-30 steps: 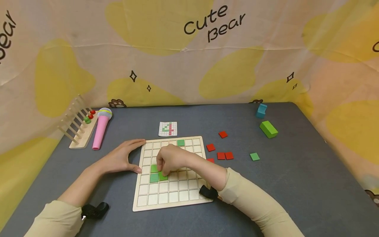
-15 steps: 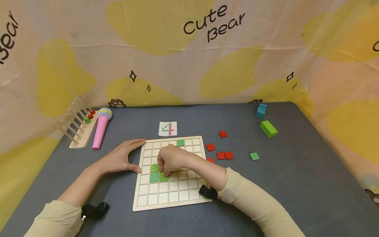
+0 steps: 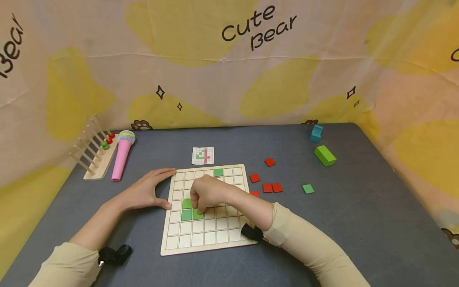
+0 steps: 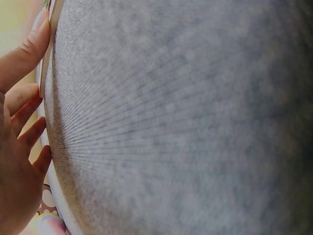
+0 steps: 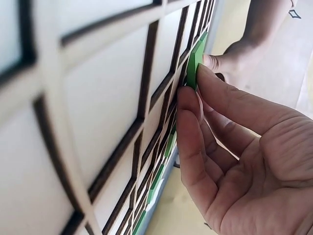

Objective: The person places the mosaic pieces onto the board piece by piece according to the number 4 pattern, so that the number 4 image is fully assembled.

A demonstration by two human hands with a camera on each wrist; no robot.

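Note:
A wooden grid board (image 3: pixel 211 249) lies in front of me. My left hand (image 3: pixel 143 191) rests along its left edge, thumb and fingers spread; in the left wrist view the thumb (image 4: pixel 32 46) touches the board's side. Over the middle-left cells is my right hand (image 3: pixel 208 193), fingers curled. Its thumb and fingertips pinch a green tile (image 5: pixel 196 58), seen slightly tilted out of its cell in the right wrist view. Beside that tile, a light green tile (image 3: pixel 187 203) and a darker green tile (image 3: pixel 186 215) fill cells. Another green tile (image 3: pixel 218 172) sits in the top row.
Several red tiles (image 3: pixel 267 187) and one green tile (image 3: pixel 308 189) lie right of the board. Behind it is a small pattern card (image 3: pixel 203 156). A pink microphone (image 3: pixel 122 159) and a pegged wooden rack (image 3: pixel 98 163) stand left; green (image 3: pixel 325 156) and blue (image 3: pixel 316 134) blocks lie far right.
My right hand has shifted very slightly to the right, and the green tile under its fingertips with it. The left hand and the board stay where they were.

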